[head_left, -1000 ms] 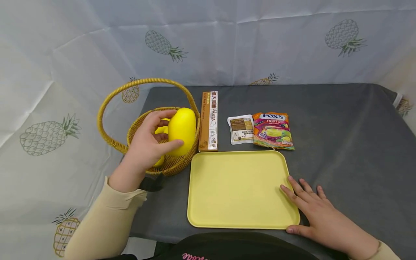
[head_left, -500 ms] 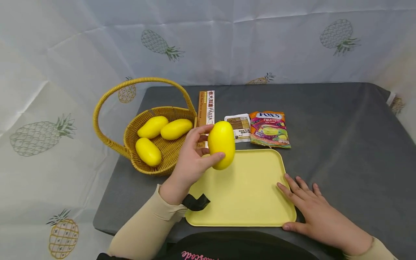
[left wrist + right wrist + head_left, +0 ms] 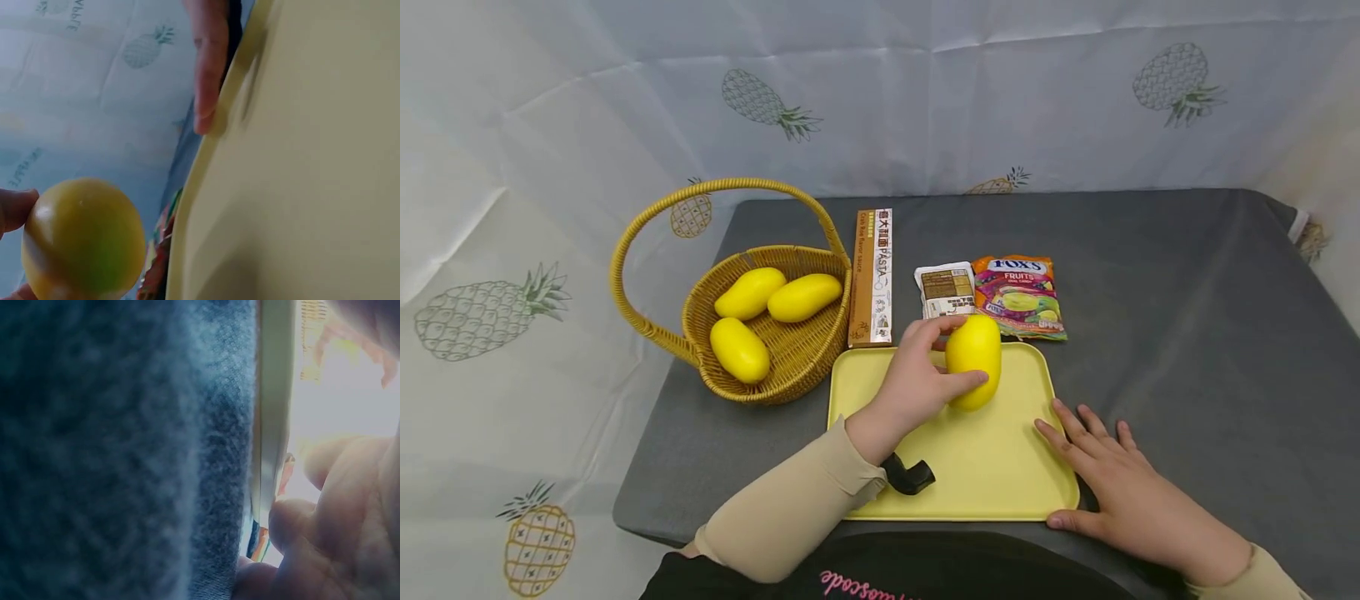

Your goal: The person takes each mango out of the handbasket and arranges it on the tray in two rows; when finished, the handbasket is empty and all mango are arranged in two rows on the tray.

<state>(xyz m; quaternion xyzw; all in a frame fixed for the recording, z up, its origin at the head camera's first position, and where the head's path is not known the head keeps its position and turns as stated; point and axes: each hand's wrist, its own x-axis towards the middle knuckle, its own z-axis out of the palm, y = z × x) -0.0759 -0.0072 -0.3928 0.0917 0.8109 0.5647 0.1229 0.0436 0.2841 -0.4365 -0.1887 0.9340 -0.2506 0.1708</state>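
In the head view my left hand grips a smooth yellow mango between thumb and fingers, above the yellow tray. The left wrist view has this mango off the tray's surface, with a greenish patch on its side. My right hand rests at the tray's right edge, its fingers spread and the fingertips at the rim. Three more yellow mangoes lie in the wicker basket at the left, one nearest the front.
Behind the tray stand a long pasta box, a white flat packet and a colourful Fox's candy bag. The basket's tall handle arches up. A black strap hangs from the left wrist.
My left hand has lifted the mango out of the basket and carried it right, over the tray. The right hand stays at the tray's edge.
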